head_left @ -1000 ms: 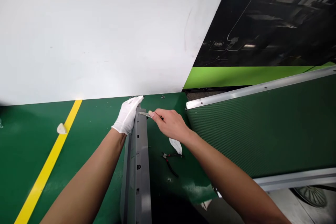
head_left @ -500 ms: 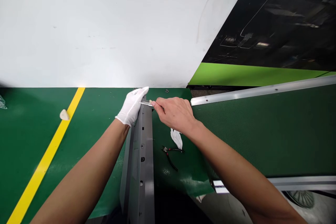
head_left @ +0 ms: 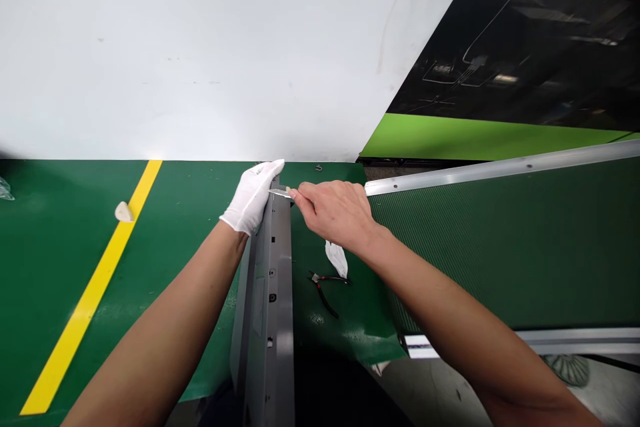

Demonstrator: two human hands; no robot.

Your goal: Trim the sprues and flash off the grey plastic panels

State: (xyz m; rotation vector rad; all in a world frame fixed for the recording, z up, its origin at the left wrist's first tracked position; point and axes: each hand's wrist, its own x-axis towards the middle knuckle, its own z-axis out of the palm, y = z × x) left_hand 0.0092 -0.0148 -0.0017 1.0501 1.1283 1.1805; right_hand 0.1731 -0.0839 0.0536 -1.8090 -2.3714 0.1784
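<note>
A long grey metal panel with small holes along its edge stands on the green surface, its near end towards me. My left hand, in a white glove, grips the panel's far end, with the fingers mostly hidden on its left side. In my bare right hand is a knife. Its thin pointed blade sticks out to the left, over the panel's top edge and close to the gloved fingers. The knife's handle is hidden inside my fist.
Right of the panel lie cutting pliers and a white glove. A whitish rounded piece rests by the yellow stripe. A ribbed conveyor belt with metal rails runs to the right. A white board stands behind.
The view has shifted slightly, so the scene sits a little higher. Both hands keep their holds, and the blade stays at nearly the same spot on the panel edge.
</note>
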